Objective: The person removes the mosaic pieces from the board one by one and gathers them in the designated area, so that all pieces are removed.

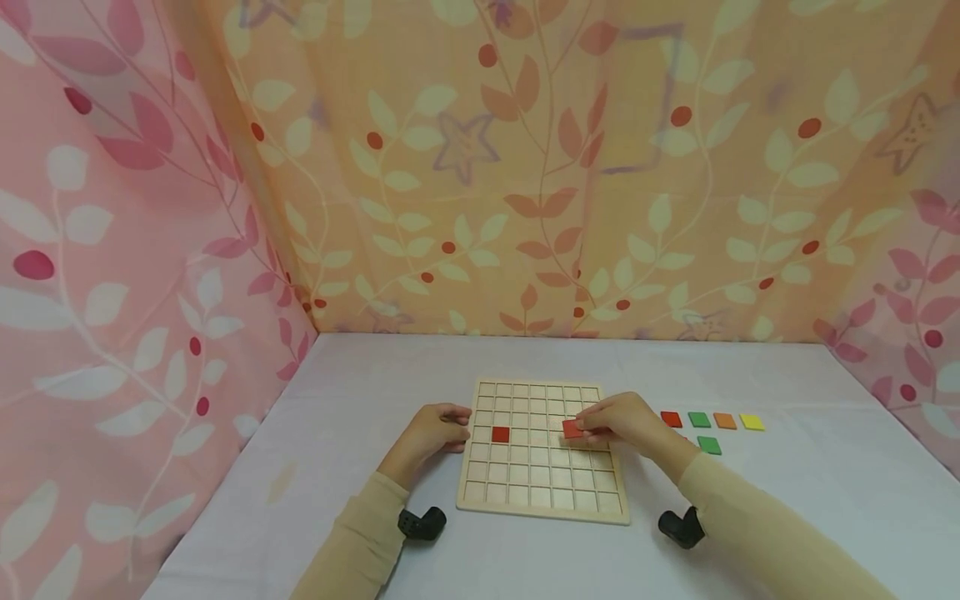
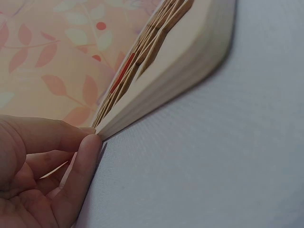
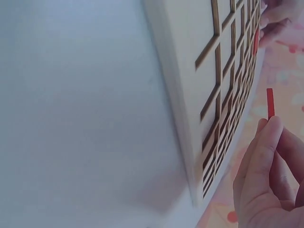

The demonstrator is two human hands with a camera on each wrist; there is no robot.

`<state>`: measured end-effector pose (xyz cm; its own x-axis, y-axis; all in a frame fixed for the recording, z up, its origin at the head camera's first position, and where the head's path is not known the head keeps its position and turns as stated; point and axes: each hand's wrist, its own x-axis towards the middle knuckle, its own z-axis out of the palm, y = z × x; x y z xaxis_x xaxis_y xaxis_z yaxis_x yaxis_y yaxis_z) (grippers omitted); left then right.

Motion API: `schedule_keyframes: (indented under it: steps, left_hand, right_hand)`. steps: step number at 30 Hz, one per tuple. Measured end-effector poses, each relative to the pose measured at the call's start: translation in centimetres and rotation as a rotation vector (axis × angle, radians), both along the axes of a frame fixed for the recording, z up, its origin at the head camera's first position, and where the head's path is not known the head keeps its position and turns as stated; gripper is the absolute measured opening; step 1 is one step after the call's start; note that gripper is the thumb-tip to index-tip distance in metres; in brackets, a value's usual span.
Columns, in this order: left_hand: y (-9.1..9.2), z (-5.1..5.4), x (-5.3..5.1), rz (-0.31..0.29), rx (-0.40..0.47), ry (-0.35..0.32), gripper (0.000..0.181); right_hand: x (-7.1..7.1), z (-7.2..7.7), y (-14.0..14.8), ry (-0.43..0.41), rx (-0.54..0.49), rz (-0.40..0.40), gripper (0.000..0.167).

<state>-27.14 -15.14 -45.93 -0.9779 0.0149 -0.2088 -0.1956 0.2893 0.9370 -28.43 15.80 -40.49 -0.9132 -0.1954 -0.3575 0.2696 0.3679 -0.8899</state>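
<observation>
A square wooden grid board [image 1: 540,498] lies flat on the white-covered table. One red tile [image 1: 500,434] sits in a cell toward its left side. My left hand [image 1: 429,437] is at the board's left edge; in the left wrist view, its thumb and a finger [image 2: 88,154] pinch that edge. Over the right part of the grid, my right hand [image 1: 628,423] pinches another red tile [image 1: 572,429] by its side. The right wrist view shows this tile edge-on, standing out from the fingertips [image 3: 274,124] and apart from the board.
Right of the board lie loose tiles: a red one [image 1: 671,420], two green ones [image 1: 699,420], an orange one [image 1: 724,421] and a yellow one [image 1: 752,422]. My right forearm partly covers another. Leaf-patterned cloth [image 1: 465,208] closes off the table's back and sides.
</observation>
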Motion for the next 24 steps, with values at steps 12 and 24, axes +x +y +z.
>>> schedule_keyframes:
  steps: [12,24]
  left_hand:
    - [0.1,0.0,-0.1,0.000,0.019,0.004,0.038]
    - [0.1,0.1,0.0,0.004,0.013,0.001,0.039]
  right_hand:
    - [0.7,0.3,4.4,0.015,0.085,-0.038,0.035]
    - [1.0,0.9,9.3,-0.025,0.045,-0.074,0.045]
